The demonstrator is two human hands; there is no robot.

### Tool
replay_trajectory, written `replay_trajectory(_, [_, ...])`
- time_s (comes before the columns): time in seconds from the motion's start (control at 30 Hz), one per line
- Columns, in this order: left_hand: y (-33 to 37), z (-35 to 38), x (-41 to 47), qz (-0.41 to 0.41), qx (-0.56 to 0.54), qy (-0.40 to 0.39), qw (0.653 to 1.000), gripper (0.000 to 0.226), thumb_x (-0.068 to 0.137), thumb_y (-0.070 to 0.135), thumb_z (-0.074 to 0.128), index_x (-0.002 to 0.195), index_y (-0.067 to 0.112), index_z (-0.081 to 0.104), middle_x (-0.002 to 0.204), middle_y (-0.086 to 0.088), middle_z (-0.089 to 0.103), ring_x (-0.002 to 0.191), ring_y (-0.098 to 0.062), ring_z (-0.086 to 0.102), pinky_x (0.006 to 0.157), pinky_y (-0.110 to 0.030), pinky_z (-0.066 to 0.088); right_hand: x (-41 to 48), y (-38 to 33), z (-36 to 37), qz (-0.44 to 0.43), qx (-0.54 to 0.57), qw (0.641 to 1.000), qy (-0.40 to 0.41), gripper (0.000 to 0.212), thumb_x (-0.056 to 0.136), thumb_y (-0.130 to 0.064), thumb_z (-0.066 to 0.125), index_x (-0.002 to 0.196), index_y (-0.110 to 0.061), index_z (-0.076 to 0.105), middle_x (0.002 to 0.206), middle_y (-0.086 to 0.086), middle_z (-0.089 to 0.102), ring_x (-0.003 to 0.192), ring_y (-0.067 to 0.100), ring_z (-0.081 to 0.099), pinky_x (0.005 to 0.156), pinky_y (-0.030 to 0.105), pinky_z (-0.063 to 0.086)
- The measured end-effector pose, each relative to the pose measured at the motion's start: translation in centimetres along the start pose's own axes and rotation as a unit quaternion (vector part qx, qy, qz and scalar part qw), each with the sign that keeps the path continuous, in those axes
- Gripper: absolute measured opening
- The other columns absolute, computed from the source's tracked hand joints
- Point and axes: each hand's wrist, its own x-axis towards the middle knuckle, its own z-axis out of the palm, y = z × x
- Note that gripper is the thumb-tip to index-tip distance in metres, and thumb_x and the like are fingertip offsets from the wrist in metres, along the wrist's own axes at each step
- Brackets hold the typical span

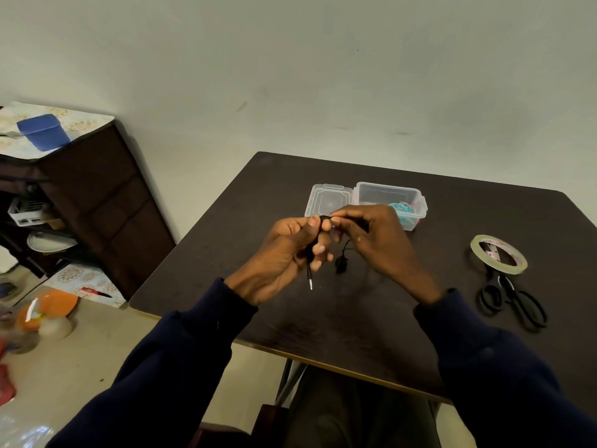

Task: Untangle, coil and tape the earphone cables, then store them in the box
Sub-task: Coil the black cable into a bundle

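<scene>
The left hand (290,253) is raised above the table (258,205), on the near side of the box (389,193). Its fingers are curled round a bundle of the black earphone cable (309,270), and the thumb stands upright against the top of the bundle. The right hand (371,240) is level with it, also on the near side of the box, and covers part of the box's front wall. Its thumb and forefinger pinch the same cable at the top, close against the left thumb. Below the left hand's fingers a short length of cable hangs down and ends in the plug (311,283). Between the two hands a second length hangs and ends in a dark lump, probably the earbuds (341,265), though the detail is too small to confirm. The box is clear plastic, open, and stands on the far half of the table. A coiled teal cable (402,208) lies inside it at the right end. The lid (328,198) lies flat directly against the left side of the box. The tape roll (476,244) lies flat well to the right of the box and nearer the person. The scissors (517,302) lie on the near side of the roll, farther still from the box, with blade tips showing inside the ring and handles toward the person. Both forearms wear dark blue sleeves (181,350).
</scene>
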Motion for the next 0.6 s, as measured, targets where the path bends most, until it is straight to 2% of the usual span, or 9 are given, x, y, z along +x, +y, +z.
replay_trajectory(0.07, [0.1,0.1,0.1,0.022,-0.036,-0.005,0.999,0.023,0.104,0.015,0.038,0.1,0.001,0.055,0.08,-0.009,0.071,0.063,-0.02,0.067,0.072,-0.029,0.056,-0.6,0.1,1.2,0.022,0.041,0.999,-0.006,0.021,0.097,-0.001,0.059,0.098,-0.01,0.078,0.081,0.002,0.076,0.076,0.015,0.072,0.069,0.034,0.058])
replay_trajectory(0.13, [0.5,0.2,0.2,0.043,-0.071,-0.018,0.996,0.021,0.104,0.012,0.036,0.112,-0.002,0.05,0.11,-0.02,0.074,0.091,-0.028,0.075,0.07,-0.032,0.056,-1.4,0.0,2.4,0.057,0.112,0.992,-0.009,0.03,0.094,0.011,0.052,0.094,-0.01,0.075,0.077,0.003,0.074,0.062,0.014,0.069,0.06,0.03,0.056])
replay_trajectory(0.2, [1.0,0.1,0.5,0.07,-0.107,-0.02,0.992,0.022,0.104,0.008,0.033,0.119,-0.002,0.047,0.129,-0.029,0.063,0.111,-0.036,0.069,0.078,-0.035,0.059,-2.4,-0.3,3.7,0.092,0.152,0.984,-0.017,0.032,0.101,0.003,0.049,0.09,-0.018,0.072,0.068,0.001,0.071,0.045,0.007,0.056,0.049,0.023,0.046])
replay_trajectory(0.3, [1.1,-0.2,0.8,0.099,-0.109,0.015,0.989,0.024,0.107,0.005,0.029,0.119,-0.004,0.048,0.133,-0.033,0.058,0.123,-0.043,0.061,0.103,-0.043,0.053,-3.7,-0.9,5.3,0.128,0.201,0.971,-0.035,0.024,0.106,-0.013,0.048,0.11,-0.017,0.072,0.066,0.007,0.069,0.04,0.009,0.047,0.045,0.027,0.04])
replay_trajectory(0.37, [0.9,-0.5,1.0,0.118,-0.077,0.051,0.989,0.025,0.108,0.006,0.03,0.121,-0.005,0.05,0.13,-0.033,0.061,0.122,-0.045,0.061,0.105,-0.045,0.051,-4.0,-1.3,5.8,0.132,0.195,0.971,-0.045,0.025,0.106,-0.015,0.049,0.118,-0.012,0.071,0.068,0.007,0.071,0.041,0.01,0.05,0.046,0.028,0.043])
replay_trajectory(0.43, [0.9,-0.5,1.1,0.134,-0.056,0.089,0.985,0.026,0.108,0.008,0.032,0.118,-0.004,0.053,0.123,-0.03,0.066,0.115,-0.043,0.066,0.101,-0.044,0.054,-4.1,-1.8,6.0,0.116,0.161,0.979,-0.054,0.024,0.106,-0.017,0.051,0.116,-0.011,0.071,0.07,0.005,0.072,0.045,0.01,0.056,0.05,0.025,0.047])
replay_trajectory(0.53, [1.2,-0.8,1.5,0.157,-0.034,0.146,0.976,0.025,0.109,0.012,0.034,0.111,0.0,0.055,0.103,-0.019,0.075,0.094,-0.034,0.075,0.09,-0.039,0.059,-4.2,-2.2,5.9,0.081,0.092,0.991,-0.061,0.024,0.105,-0.019,0.052,0.114,-0.011,0.072,0.076,-0.002,0.074,0.056,0.008,0.064,0.059,0.02,0.052])
replay_trajectory(0.6, [1.3,-1.1,1.9,0.171,-0.026,0.166,0.971,0.025,0.11,0.015,0.034,0.105,0.004,0.055,0.087,-0.011,0.074,0.083,-0.03,0.075,0.087,-0.04,0.059,-4.3,-2.3,5.8,0.051,0.023,0.995,-0.077,0.023,0.104,-0.022,0.054,0.114,-0.013,0.073,0.085,-0.004,0.075,0.066,0.006,0.067,0.066,0.021,0.055])
